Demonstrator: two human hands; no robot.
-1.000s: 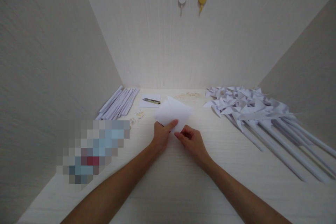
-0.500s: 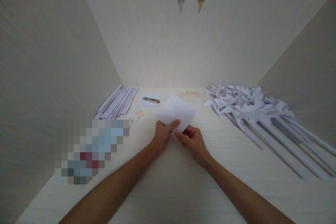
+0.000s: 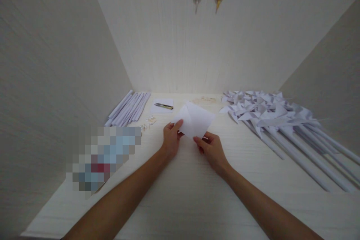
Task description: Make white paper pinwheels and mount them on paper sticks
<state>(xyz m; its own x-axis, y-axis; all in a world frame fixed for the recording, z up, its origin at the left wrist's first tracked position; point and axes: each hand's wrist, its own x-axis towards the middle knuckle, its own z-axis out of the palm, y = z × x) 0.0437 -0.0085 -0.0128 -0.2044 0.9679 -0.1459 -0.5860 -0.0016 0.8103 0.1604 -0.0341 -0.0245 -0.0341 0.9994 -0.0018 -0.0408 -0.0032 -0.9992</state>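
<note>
A white folded sheet of paper (image 3: pixel 195 120) is held just above the pale table, in the middle. My left hand (image 3: pixel 170 139) pinches its left corner with thumb and fingers. The near right corner of the sheet is gripped by my right hand (image 3: pixel 212 149). A crease runs across the sheet from front to back. Both forearms reach in from the bottom of the view.
Rolled white paper sticks (image 3: pixel 128 108) lie at the back left. Small snips (image 3: pixel 163 105) rest on a white sheet behind the paper. Several finished paper pinwheels (image 3: pixel 270 114) with long stems fill the right side. Small light bits (image 3: pixel 148 122) lie near the left hand. A blurred patch (image 3: pixel 104 155) sits at left.
My hands have moved apart along the sheet's near edge: the left to its left corner, the right to its right corner. The sheet has shifted slightly right and lies flatter.
</note>
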